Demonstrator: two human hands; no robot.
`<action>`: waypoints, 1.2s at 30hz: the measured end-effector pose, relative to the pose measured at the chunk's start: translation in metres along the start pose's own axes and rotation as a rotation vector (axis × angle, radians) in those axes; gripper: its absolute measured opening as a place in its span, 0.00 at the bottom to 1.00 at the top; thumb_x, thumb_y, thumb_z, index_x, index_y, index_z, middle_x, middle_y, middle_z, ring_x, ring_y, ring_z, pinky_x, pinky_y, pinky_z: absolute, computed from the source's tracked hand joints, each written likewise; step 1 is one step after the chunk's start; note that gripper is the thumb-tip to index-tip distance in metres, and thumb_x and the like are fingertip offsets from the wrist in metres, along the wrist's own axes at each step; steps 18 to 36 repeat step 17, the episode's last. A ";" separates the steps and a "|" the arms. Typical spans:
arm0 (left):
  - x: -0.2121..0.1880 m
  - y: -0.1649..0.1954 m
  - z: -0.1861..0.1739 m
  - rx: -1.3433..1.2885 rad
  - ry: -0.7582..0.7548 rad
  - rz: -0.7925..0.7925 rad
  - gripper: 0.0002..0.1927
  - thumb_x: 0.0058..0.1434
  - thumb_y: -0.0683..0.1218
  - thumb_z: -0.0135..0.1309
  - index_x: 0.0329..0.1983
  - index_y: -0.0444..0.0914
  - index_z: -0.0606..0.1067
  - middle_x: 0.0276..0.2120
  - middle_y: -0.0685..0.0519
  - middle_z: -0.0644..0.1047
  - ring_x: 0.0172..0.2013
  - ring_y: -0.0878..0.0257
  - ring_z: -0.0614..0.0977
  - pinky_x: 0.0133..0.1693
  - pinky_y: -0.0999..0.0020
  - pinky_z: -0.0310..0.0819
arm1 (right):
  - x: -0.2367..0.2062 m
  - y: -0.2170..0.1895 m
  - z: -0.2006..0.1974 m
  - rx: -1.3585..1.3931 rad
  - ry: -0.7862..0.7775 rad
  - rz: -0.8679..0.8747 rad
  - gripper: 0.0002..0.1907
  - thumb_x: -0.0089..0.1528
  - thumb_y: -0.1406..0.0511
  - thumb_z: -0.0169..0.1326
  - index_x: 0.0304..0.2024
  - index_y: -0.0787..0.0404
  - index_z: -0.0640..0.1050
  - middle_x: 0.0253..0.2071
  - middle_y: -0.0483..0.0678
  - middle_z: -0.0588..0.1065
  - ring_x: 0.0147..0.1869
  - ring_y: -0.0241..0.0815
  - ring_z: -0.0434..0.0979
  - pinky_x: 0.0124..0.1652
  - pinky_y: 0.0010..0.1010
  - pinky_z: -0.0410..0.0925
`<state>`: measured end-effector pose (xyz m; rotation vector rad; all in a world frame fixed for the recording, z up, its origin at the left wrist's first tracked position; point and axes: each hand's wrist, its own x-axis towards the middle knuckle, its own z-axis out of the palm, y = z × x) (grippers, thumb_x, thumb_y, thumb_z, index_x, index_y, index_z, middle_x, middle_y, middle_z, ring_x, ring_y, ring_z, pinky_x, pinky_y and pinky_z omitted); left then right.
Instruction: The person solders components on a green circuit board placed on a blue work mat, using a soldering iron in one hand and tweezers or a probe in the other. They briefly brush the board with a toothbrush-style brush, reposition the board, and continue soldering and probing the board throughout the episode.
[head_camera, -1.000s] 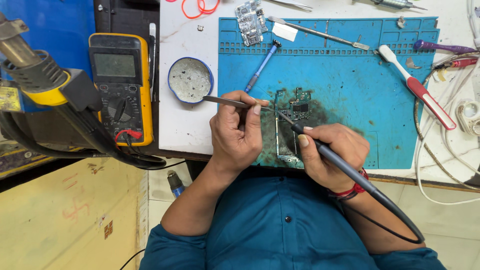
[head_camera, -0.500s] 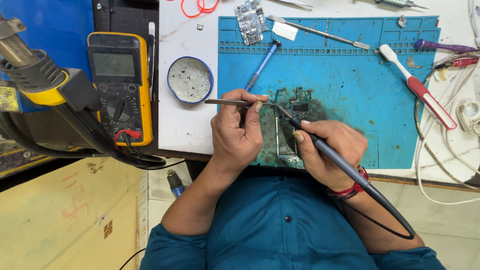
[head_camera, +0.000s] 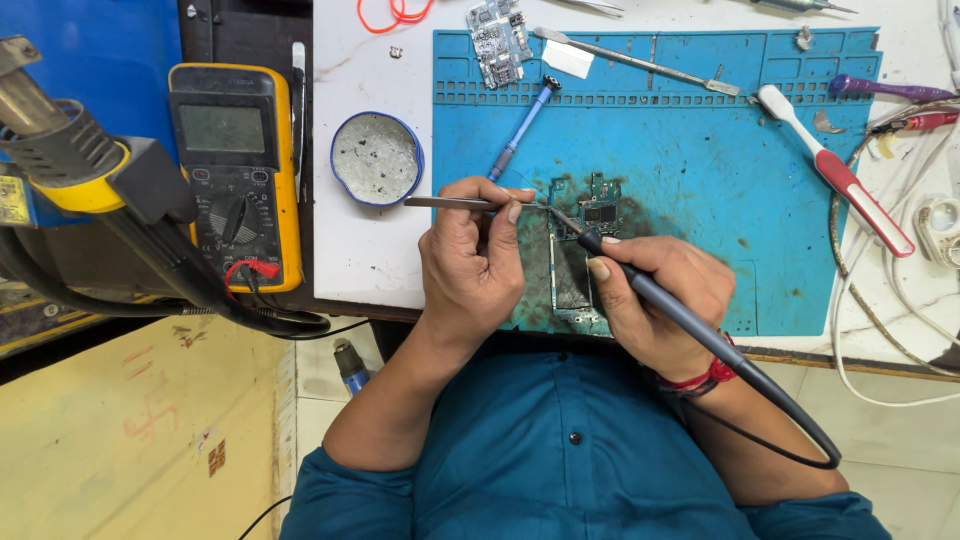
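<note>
Left hand (head_camera: 470, 265) pinching tweezers (head_camera: 450, 203), right hand (head_camera: 655, 300) gripping soldering iron (head_camera: 640, 285), tips meeting over circuit board (head_camera: 585, 235) on scorched blue work mat (head_camera: 700, 180), white bench (head_camera: 370, 250), yellow multimeter (head_camera: 235, 170) alongside.

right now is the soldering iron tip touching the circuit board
Cannot tell. In the head view the soldering iron in the right hand has its tip over the circuit board, but contact is too small to see.

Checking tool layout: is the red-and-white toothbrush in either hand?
No. The toothbrush lies on the blue mat apart from both; the right hand holds a soldering iron, the left hand tweezers.
</note>
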<state>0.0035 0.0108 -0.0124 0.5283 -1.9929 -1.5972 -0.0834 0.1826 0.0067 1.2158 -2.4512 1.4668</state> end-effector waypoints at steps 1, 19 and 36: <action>0.000 0.000 0.001 0.000 0.000 0.005 0.08 0.74 0.35 0.50 0.52 0.34 0.65 0.43 0.46 0.83 0.29 0.75 0.75 0.31 0.78 0.70 | 0.000 0.000 0.000 0.001 0.000 0.004 0.09 0.64 0.70 0.67 0.41 0.65 0.79 0.35 0.53 0.80 0.33 0.45 0.80 0.32 0.27 0.69; 0.001 0.000 0.000 0.009 -0.002 0.013 0.08 0.74 0.35 0.50 0.52 0.34 0.65 0.43 0.46 0.83 0.30 0.74 0.77 0.31 0.78 0.72 | 0.001 0.000 -0.001 -0.002 -0.007 -0.005 0.09 0.64 0.70 0.66 0.41 0.65 0.79 0.35 0.53 0.80 0.34 0.46 0.80 0.32 0.27 0.70; 0.001 0.000 0.000 0.009 -0.002 0.013 0.08 0.74 0.35 0.50 0.52 0.34 0.65 0.43 0.46 0.83 0.30 0.74 0.77 0.31 0.78 0.72 | 0.001 0.000 -0.001 -0.002 -0.007 -0.005 0.09 0.64 0.70 0.66 0.41 0.65 0.79 0.35 0.53 0.80 0.34 0.46 0.80 0.32 0.27 0.70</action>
